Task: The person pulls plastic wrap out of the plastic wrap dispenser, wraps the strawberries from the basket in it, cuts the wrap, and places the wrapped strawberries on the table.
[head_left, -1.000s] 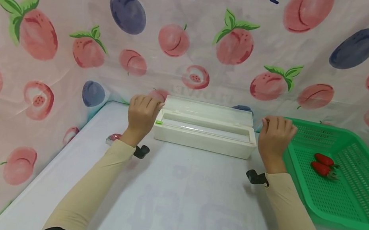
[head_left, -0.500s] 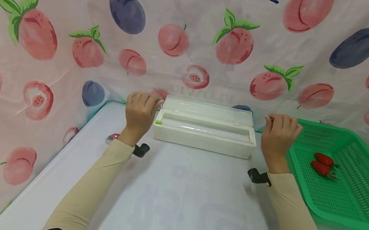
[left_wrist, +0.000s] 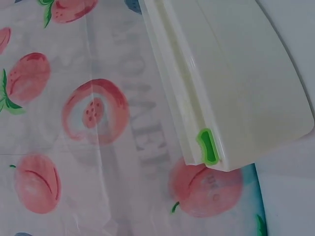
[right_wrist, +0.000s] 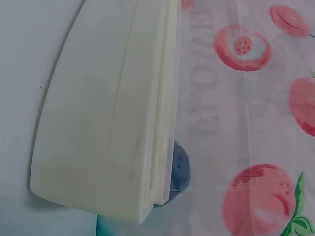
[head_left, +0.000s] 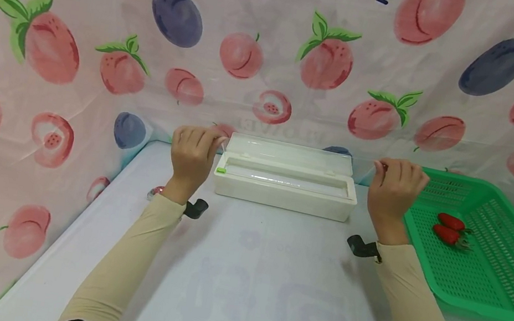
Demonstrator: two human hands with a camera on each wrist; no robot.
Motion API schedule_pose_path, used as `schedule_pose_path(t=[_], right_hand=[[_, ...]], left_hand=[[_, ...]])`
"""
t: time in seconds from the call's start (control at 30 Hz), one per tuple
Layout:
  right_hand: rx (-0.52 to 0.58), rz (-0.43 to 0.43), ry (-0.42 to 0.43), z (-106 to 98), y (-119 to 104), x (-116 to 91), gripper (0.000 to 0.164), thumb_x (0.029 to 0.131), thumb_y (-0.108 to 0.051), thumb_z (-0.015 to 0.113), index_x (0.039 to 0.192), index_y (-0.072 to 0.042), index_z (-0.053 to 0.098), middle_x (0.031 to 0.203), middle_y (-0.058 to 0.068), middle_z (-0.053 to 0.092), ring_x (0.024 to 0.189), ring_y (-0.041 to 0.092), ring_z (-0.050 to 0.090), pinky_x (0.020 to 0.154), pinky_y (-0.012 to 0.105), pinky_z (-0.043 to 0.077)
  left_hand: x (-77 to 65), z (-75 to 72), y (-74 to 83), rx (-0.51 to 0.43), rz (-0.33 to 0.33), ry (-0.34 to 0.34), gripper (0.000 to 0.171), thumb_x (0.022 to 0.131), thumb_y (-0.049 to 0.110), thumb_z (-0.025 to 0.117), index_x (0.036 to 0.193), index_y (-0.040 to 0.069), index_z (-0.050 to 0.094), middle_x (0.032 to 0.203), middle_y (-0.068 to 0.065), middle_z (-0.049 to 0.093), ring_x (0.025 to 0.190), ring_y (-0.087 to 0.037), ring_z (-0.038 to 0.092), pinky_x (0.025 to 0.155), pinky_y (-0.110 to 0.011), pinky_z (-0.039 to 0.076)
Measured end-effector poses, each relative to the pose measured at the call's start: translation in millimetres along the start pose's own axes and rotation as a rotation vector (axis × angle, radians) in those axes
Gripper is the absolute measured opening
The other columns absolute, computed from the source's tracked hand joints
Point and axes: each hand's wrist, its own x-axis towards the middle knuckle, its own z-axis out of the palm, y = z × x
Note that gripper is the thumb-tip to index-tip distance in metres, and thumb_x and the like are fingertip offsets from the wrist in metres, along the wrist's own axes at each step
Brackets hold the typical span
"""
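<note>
A long white cling film box (head_left: 284, 195) stands near the back of the table, its lid (head_left: 290, 154) raised and a clear roll (head_left: 286, 180) lying in the slot. A small green slider (head_left: 221, 170) sits at its left end. My left hand (head_left: 191, 158) is raised just left of the box, fingers curled. Right of the box, my right hand (head_left: 392, 196) is up at the same height, fingers curled too. Each hand pinches an edge of clear cling film; the sheet is hard to make out. Both wrist views show the box's ends, without the hands.
A green plastic basket (head_left: 482, 297) stands at the right with two red strawberry-like fruits (head_left: 450, 229) inside. Behind my left wrist lies a small red and clear item (head_left: 154, 192), partly hidden. A fruit-print cloth (head_left: 275, 45) hangs behind the white-covered table (head_left: 248, 282).
My hands have drifted slightly apart, the left one to the left and the right one to the right, both rising a little. The box and basket have stayed put.
</note>
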Motion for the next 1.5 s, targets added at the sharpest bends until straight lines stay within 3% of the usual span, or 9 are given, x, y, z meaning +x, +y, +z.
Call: schedule_pose_path(t=[0.33, 0.47, 0.57, 0.73, 1.0, 1.13, 1.27, 1.43, 1.5], right_hand=[[0.048, 0.012, 0.006, -10, -5, 6, 0.035, 0.093, -0.025, 0.055, 0.081, 0.008, 0.058, 0.077, 0.024, 0.055, 0.078, 0.04, 0.044, 0.076, 0.053, 0.027], [0.096, 0.024, 0.029, -15, -6, 4, 0.045, 0.095, -0.033, 0.05, 0.078, 0.007, 0.057, 0.075, 0.024, 0.053, 0.076, 0.04, 0.042, 0.076, 0.053, 0.025], [0.129, 0.011, 0.045, -23, -9, 0, 0.049, 0.096, -0.037, 0.048, 0.076, 0.007, 0.056, 0.074, 0.024, 0.052, 0.075, 0.04, 0.041, 0.075, 0.053, 0.025], [0.179, -0.072, 0.038, -46, -15, -11, 0.048, 0.096, -0.032, 0.049, 0.071, 0.008, 0.056, 0.07, 0.025, 0.052, 0.072, 0.041, 0.041, 0.073, 0.055, 0.025], [0.345, -0.348, 0.019, -80, -22, -23, 0.043, 0.095, -0.02, 0.052, 0.059, 0.004, 0.053, 0.056, 0.017, 0.05, 0.059, 0.034, 0.04, 0.066, 0.051, 0.027], [0.419, -0.544, -0.131, -94, -16, -26, 0.041, 0.096, -0.015, 0.048, 0.058, 0.0, 0.053, 0.054, 0.012, 0.05, 0.056, 0.029, 0.044, 0.064, 0.05, 0.032], [0.475, -0.755, -0.375, -103, -2, -35, 0.037, 0.098, -0.013, 0.041, 0.064, -0.004, 0.054, 0.061, 0.005, 0.053, 0.06, 0.023, 0.048, 0.068, 0.046, 0.037], [0.427, -0.933, -0.696, -108, 8, -49, 0.036, 0.098, -0.012, 0.03, 0.073, -0.009, 0.054, 0.072, 0.0, 0.054, 0.072, 0.017, 0.05, 0.075, 0.041, 0.042], [0.399, -0.973, -0.781, -107, 9, -55, 0.039, 0.099, -0.013, 0.025, 0.074, -0.01, 0.055, 0.075, 0.0, 0.055, 0.075, 0.017, 0.049, 0.076, 0.04, 0.043]], left_hand=[[5.1, -8.2, 3.0, -0.054, 0.004, 0.027, 0.031, 0.093, 0.03, 0.055, 0.08, 0.003, 0.062, 0.07, -0.012, 0.061, 0.069, -0.029, 0.056, 0.073, -0.042, 0.044], [5.0, -14.6, 1.6, -0.103, 0.082, 0.03, 0.03, 0.095, 0.027, 0.054, 0.078, 0.003, 0.06, 0.068, -0.011, 0.058, 0.067, -0.028, 0.055, 0.073, -0.042, 0.044], [2.2, -23.0, -2.3, -0.164, 0.206, 0.016, 0.027, 0.095, 0.023, 0.054, 0.077, 0.003, 0.06, 0.067, -0.009, 0.058, 0.064, -0.026, 0.055, 0.073, -0.041, 0.046], [-5.3, -42.7, -9.9, -0.317, 0.48, -0.043, 0.022, 0.094, 0.015, 0.055, 0.076, 0.003, 0.061, 0.067, -0.007, 0.06, 0.061, -0.022, 0.057, 0.072, -0.038, 0.049], [-25.1, -66.5, -12.3, -0.47, 0.91, -0.27, 0.021, 0.097, 0.01, 0.046, 0.081, 0.009, 0.06, 0.071, 0.001, 0.064, 0.066, -0.012, 0.058, 0.073, -0.028, 0.054], [-36.7, -70.4, -9.0, -0.52, 1.049, -0.395, 0.026, 0.098, 0.008, 0.036, 0.084, 0.012, 0.058, 0.074, 0.004, 0.06, 0.07, -0.011, 0.055, 0.076, -0.025, 0.052], [-48.1, -73.3, -6.1, -0.523, 1.189, -0.578, 0.026, 0.099, 0.007, 0.031, 0.088, 0.014, 0.055, 0.08, 0.005, 0.057, 0.075, -0.01, 0.053, 0.083, -0.026, 0.049], [-62.7, -73.7, -3.8, -0.496, 1.269, -0.827, 0.002, 0.093, 0.014, 0.052, 0.093, 0.016, 0.052, 0.084, 0.006, 0.053, 0.08, -0.01, 0.052, 0.089, -0.029, 0.046], [-69.4, -72.2, -2.8, -0.48, 1.268, -0.896, 0.007, 0.09, 0.017, 0.058, 0.093, 0.017, 0.052, 0.085, 0.007, 0.052, 0.081, -0.009, 0.051, 0.09, -0.029, 0.045]])
